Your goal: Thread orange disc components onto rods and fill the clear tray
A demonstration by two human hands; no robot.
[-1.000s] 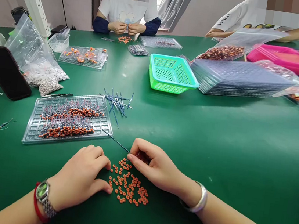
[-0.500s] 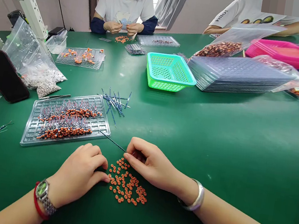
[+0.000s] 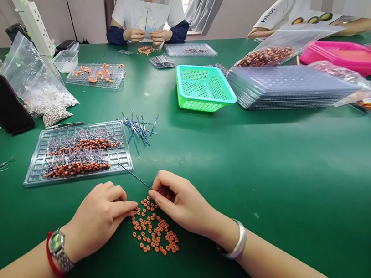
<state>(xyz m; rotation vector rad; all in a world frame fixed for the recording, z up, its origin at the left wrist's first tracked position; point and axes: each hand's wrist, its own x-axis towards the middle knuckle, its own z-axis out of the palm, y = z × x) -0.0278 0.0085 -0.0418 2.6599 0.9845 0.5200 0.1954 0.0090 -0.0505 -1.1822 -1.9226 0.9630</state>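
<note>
My right hand (image 3: 177, 200) pinches the end of a thin dark strip (image 3: 135, 176), whose far end reaches over the corner of a clear tray (image 3: 31, 168). My left hand (image 3: 102, 217) is closed, thumb and forefinger together at the left edge of a loose spread of small orange ring-like pieces (image 3: 158, 236); what its fingertips hold, if anything, is too small to make out. Rows of small orange-tipped parts with fine wires (image 3: 78, 167) fill the middle of the tray. Behind its right corner lies a loose pile of blue strips (image 3: 138, 128).
A green basket (image 3: 204, 105) stands mid-table, beside stacked clear trays (image 3: 282, 90). At the left are a phone (image 3: 2, 102), plastic bags (image 3: 32, 76) and another tray (image 3: 95, 82). A person (image 3: 148, 12) works across the table; another sits at the upper right.
My left thumb and forefinger have come together, a little higher at the edge of the orange pieces. The whole view has shifted slightly; my right hand still holds the strip.
</note>
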